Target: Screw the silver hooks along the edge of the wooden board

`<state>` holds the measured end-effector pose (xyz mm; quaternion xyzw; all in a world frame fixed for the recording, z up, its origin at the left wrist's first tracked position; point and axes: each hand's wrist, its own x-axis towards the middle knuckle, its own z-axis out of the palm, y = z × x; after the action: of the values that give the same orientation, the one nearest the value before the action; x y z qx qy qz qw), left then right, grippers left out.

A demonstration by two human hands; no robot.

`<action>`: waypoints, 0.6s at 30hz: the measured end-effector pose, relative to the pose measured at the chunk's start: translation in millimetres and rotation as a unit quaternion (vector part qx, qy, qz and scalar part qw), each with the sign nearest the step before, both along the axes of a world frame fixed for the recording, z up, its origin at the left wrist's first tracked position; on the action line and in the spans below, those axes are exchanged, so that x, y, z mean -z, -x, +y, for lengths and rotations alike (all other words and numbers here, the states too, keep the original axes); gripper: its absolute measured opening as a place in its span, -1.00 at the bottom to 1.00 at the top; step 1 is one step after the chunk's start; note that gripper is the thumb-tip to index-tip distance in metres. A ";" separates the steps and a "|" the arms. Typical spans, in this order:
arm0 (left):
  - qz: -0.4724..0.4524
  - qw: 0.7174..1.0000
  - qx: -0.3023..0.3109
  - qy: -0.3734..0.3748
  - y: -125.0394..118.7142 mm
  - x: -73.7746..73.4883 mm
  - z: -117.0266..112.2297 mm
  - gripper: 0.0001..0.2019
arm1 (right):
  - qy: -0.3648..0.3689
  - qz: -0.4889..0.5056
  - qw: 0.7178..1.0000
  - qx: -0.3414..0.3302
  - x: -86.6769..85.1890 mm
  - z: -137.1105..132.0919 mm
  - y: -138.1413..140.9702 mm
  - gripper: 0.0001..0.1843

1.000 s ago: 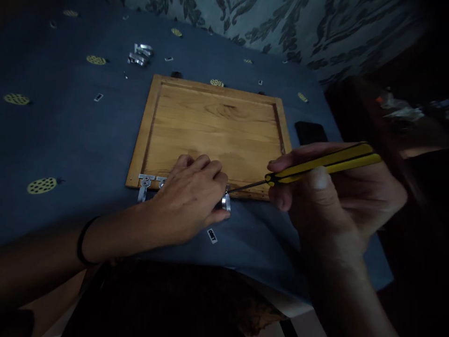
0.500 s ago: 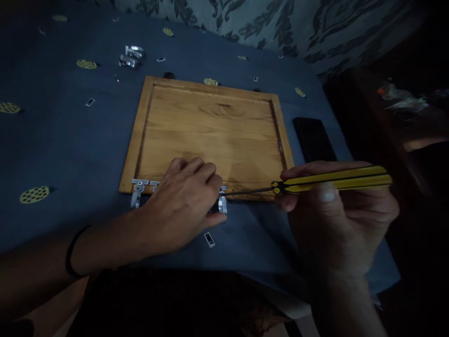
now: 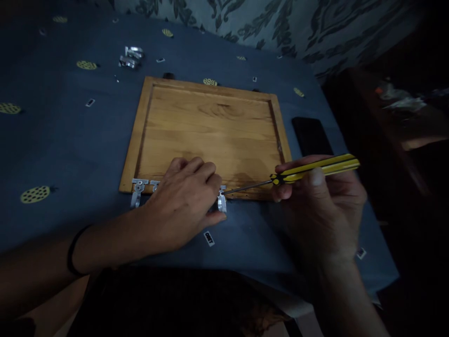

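A framed wooden board (image 3: 210, 126) lies on the table, its near edge towards me. My right hand (image 3: 326, 206) grips a screwdriver (image 3: 319, 169) by its yellow and black handle. The shaft runs left, its tip reaching a shiny metal hook (image 3: 222, 202) at the board's near edge. My left hand (image 3: 185, 203) rests over that edge with fingers curled, holding this hook; the palm covers part of the row. Left of it, another metal hook (image 3: 139, 191) is fixed with a visible screw and juts past the edge.
Several loose metal hooks (image 3: 131, 57) are heaped beyond the board, with a small screw (image 3: 116, 78) near them. A black phone-like object (image 3: 311, 135) lies to the right. The blue patterned tablecloth (image 3: 70, 145) covers the table; a patterned wall (image 3: 266, 23) stands behind.
The right hand and screwdriver handle have moved left, and the handle end has risen slightly. My left hand stays on the hook, and the board has hardly shifted.
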<state>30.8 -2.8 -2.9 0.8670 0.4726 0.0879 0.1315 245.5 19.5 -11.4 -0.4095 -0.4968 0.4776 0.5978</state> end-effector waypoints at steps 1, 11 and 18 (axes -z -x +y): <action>-0.001 1.000 0.001 0.000 0.1 0.1 0.0 -0.67 | -0.001 -0.003 1.000 0.001 -0.1 -0.4 0.1 -0.76; 0.007 1.000 0.006 -0.001 -0.3 -0.9 0.7 -0.65 | -0.029 -0.067 0.997 0.014 -5.7 -4.7 0.5 -0.80; 0.003 1.000 0.006 -0.018 0.3 0.5 0.1 -0.66 | -0.048 -0.093 0.994 0.011 -11.4 -7.0 4.8 -0.80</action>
<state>30.5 -2.7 -3.3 0.8723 0.4661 0.0927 0.1150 240.7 12.4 0.0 -0.4279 -0.5685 0.4065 0.5731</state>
